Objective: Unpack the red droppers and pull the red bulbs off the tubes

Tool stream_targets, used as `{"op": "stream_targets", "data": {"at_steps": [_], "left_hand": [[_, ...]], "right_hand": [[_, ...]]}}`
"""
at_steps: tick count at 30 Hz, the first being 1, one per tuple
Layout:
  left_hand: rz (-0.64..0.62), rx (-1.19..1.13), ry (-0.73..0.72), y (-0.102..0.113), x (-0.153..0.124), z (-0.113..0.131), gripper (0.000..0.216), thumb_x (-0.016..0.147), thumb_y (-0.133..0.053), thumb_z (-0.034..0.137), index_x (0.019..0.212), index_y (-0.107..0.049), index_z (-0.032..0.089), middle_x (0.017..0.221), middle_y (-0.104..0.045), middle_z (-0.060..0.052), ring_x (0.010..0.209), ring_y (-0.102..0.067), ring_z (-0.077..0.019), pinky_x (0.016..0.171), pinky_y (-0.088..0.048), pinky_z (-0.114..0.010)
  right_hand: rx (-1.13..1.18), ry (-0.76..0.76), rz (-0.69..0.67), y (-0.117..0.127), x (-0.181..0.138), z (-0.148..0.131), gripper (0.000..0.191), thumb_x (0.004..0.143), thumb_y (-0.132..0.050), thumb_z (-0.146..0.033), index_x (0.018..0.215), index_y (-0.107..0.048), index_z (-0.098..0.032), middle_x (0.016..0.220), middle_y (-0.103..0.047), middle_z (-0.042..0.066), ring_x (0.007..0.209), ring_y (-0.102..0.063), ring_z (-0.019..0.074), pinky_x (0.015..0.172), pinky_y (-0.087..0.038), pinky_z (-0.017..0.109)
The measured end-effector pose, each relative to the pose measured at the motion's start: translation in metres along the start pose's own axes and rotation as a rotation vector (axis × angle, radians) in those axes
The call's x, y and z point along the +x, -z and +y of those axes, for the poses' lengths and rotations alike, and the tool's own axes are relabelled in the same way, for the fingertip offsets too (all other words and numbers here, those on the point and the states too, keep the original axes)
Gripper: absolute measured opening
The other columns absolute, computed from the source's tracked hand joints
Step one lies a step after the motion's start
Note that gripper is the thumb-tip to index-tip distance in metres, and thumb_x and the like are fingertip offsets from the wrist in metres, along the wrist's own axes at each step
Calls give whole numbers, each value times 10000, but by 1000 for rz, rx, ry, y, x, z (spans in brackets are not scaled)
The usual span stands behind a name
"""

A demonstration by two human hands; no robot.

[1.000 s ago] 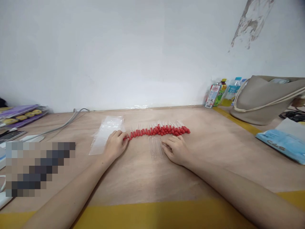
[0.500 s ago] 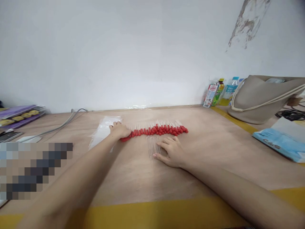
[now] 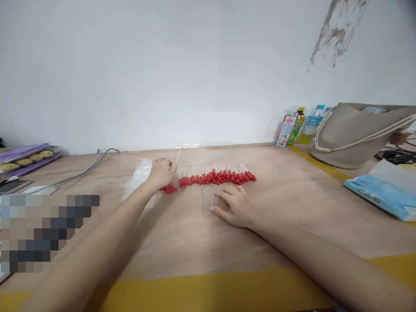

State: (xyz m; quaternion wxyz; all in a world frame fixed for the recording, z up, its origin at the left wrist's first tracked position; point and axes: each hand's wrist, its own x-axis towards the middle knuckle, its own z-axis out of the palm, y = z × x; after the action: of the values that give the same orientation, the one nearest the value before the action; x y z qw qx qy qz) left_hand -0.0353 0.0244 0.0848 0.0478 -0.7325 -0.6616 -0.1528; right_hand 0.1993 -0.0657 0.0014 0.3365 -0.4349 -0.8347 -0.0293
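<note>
Pinching a thin pale stick (image 3: 178, 155) in left hand (image 3: 161, 173), right above small red cluster (image 3: 170, 190), beside clear plastic (image 3: 138, 180). Resting right hand (image 3: 236, 206) (grip spread, loose) by thin clear sticks (image 3: 206, 201), just nearer than long row of red-tipped sticks (image 3: 217, 177) on surface (image 3: 182, 247).

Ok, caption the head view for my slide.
Left hand and right hand near a row of red-ended clear tubes on a wooden tabletop.

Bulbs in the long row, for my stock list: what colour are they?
The bulbs are red, shown best in the head view.
</note>
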Motion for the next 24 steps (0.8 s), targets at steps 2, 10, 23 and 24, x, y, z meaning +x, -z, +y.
{"op": "stream_targets", "data": {"at_steps": [2, 10, 23, 24], "left_hand": [[92, -111, -177, -2, -25, 7, 267, 851, -289, 280, 785, -519, 162, 781, -568, -72, 781, -534, -204, 696, -407, -323], [208, -367, -701, -61, -87, 20, 138, 883, -386, 248, 826, -492, 180, 725, -562, -10, 652, -535, -126, 614, -419, -237], [247, -471, -789, -67, -86, 24, 160, 834, -505, 235, 978, -541, 177, 884, -613, -50, 806, -572, -154, 735, -471, -288], [245, -481, -800, -66, -85, 25, 176, 830, -512, 235, 992, -545, 176, 914, -609, -58, 842, -566, -162, 761, -468, -300]], "right_hand": [[30, -37, 67, 1, 0, 2, 409, 809, -474, -457, 1085, -543, -164, 996, -569, 103, 933, -509, 216, 819, -354, 381], [18, 13, 292, 6, 1, 12, 412, 842, -444, -358, 1208, -454, -170, 1167, -511, 120, 1097, -445, 229, 907, -358, 398], [-5, 242, 107, -5, 2, 13, 189, 849, -483, -309, 912, -639, -223, 940, -658, 12, 984, -522, 163, 908, -315, 364], [3, 246, 108, -5, 2, 12, 186, 848, -485, -305, 909, -640, -221, 932, -659, 11, 977, -524, 161, 905, -317, 361]]}}
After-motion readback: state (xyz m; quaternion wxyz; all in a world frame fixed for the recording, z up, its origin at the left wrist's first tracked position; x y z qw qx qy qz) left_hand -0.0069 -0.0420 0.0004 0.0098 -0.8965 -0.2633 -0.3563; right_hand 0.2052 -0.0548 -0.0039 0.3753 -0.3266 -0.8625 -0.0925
